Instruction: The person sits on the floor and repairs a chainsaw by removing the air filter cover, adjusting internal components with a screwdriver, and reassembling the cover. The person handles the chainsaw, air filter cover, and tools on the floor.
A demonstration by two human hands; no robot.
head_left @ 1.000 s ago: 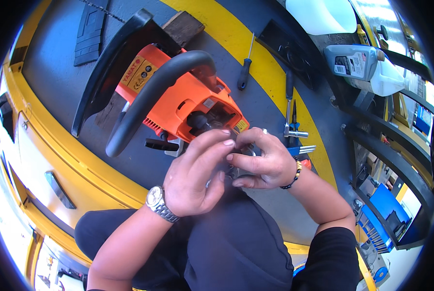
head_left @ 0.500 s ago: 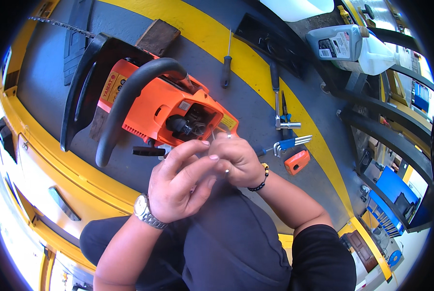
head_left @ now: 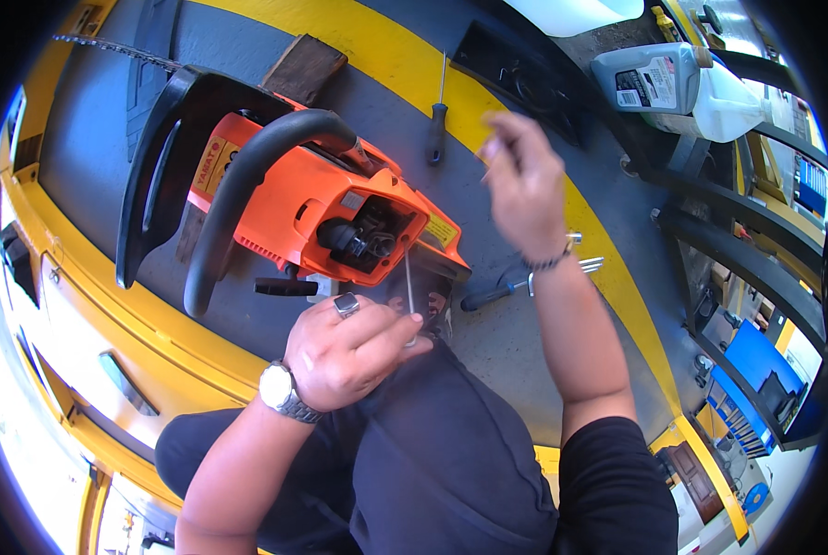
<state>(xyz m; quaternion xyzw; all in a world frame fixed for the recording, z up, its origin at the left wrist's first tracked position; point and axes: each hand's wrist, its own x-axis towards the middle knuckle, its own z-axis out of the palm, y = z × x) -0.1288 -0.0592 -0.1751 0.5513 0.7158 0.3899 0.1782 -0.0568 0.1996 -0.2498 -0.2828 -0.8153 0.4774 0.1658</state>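
Observation:
An orange chainsaw [head_left: 289,199] with a black front handle lies on the grey floor, tilted, its rear cavity [head_left: 368,245] uncovered. My left hand [head_left: 354,356] is closed on a hex key [head_left: 409,285], a thin silver rod. The key's far end meets the lower edge of the saw's body beside the cavity; its near end is partly hidden by my fingers. My right hand [head_left: 525,190] is raised to the right of the saw, fingers loosely bent and apart, slightly blurred, with nothing visible in them. It hides part of the tools below.
A screwdriver [head_left: 437,134] lies beyond the saw, near a wooden block [head_left: 305,69]. Several hex keys [head_left: 592,265] and a blue-and-black handled tool [head_left: 488,294] lie near my right wrist. Jugs [head_left: 650,81] and a black metal frame [head_left: 710,208] stand at right; a yellow cabinet [head_left: 136,314] borders the left.
My right hand has left the hex key and moved up and right, over the tools. My left hand remains near the saw and now grips the key alone, its back turned up.

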